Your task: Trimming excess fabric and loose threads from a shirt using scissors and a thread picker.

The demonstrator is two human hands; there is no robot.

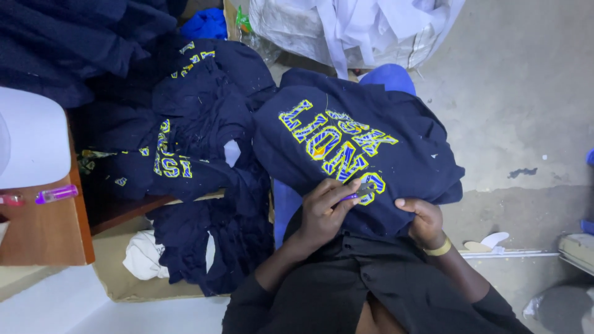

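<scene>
left hand (325, 213): closing its fingers around a small purple tool (357, 195), tip resting on the last stitched letter of the garment.
right hand (424, 219): pinching the near edge of the navy sweatshirt (352, 154), fingers curling under the cloth, gold band at the wrist.
navy sweatshirt: lying over the person's lap, directly under and beyond both hands; a blue seat edge (390, 77) is showing past its far side.
appearance: dark navy cloth, large yellow-and-blue stitched lettering running diagonally; pale loose threads are showing around the far letters, white lint specks on the cloth to the right of the right hand.
progress: judging by the tool's position, work is sitting at the near end of the lettering; whether the far letters are finished cannot be told.
pile of navy garments (198, 130): lying well to the left of the left hand, same lettering, sorted or not cannot be told.
tabletop (43, 229): further left still, carrying a purple lighter-like item (57, 194).
white sack (346, 31): sitting beyond the sweatshirt on the floor.
</scene>
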